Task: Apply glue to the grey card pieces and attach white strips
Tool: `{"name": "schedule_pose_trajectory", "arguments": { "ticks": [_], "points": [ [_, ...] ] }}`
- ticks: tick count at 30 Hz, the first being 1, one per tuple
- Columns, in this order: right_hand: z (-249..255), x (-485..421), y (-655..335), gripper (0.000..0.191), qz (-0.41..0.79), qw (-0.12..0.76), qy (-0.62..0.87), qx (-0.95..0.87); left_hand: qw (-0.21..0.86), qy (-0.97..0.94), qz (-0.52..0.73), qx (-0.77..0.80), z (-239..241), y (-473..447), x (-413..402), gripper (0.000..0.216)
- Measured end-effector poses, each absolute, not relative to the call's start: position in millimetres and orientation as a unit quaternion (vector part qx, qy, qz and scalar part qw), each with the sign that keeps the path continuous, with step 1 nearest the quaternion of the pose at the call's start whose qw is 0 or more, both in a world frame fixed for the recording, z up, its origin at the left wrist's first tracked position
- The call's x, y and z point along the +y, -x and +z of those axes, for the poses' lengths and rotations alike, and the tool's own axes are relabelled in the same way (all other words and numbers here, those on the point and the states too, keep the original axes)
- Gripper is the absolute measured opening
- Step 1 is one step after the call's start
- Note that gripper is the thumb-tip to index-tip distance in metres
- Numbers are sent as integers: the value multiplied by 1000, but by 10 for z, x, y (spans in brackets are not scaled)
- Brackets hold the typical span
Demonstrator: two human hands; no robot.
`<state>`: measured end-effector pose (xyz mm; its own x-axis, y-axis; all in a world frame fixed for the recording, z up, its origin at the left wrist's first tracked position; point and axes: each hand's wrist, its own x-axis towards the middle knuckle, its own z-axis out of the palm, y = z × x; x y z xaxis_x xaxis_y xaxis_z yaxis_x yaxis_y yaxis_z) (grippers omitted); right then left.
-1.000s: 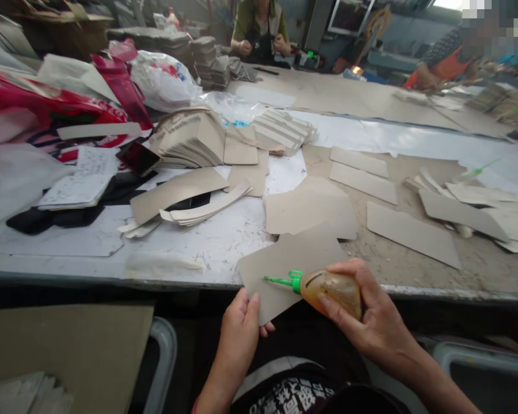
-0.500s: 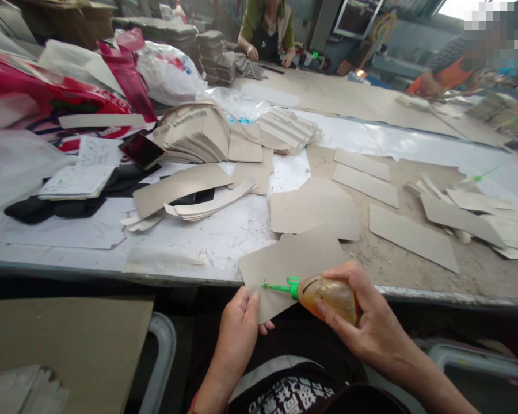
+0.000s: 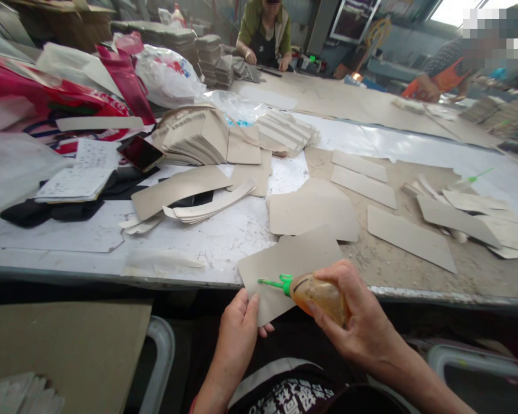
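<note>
My left hand (image 3: 240,329) pinches the near lower corner of a grey cardboard piece (image 3: 290,262) that overhangs the front edge of the table (image 3: 198,241). My right hand (image 3: 353,317) is wrapped round an amber glue bottle (image 3: 319,293). The bottle lies sideways, and its green nozzle (image 3: 273,282) points left and touches the card near its left edge. More flat grey card pieces (image 3: 313,208) lie just beyond on the table.
Fanned stacks of card pieces (image 3: 198,138), a phone (image 3: 140,153), papers and red and white bags (image 3: 47,103) crowd the left side. Loose card strips (image 3: 457,213) lie at right. Two other people work at the far end. A cardboard sheet (image 3: 64,345) sits at lower left.
The bottle and my right hand have slid a little left along the card. My left hand keeps its hold on the card.
</note>
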<state>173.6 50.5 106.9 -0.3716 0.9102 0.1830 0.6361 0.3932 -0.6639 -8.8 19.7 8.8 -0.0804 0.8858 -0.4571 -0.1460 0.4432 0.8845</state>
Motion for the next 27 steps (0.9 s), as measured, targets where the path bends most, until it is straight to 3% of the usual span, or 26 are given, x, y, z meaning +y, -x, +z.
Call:
{"name": "schedule_pose_trajectory", "arguments": {
  "ticks": [5,18,27],
  "points": [
    [1129,484,-1811,23,279,243,498,-784,606,-311,425,596,75,97,192,43],
    [1135,483,-1776,28,214,251,495,-804,603,-310,429,597,72,90,203,41],
    [1148,428,-1750,27,256,248,488,-797,608,-303,432,594,85,93,205,41]
  ]
}}
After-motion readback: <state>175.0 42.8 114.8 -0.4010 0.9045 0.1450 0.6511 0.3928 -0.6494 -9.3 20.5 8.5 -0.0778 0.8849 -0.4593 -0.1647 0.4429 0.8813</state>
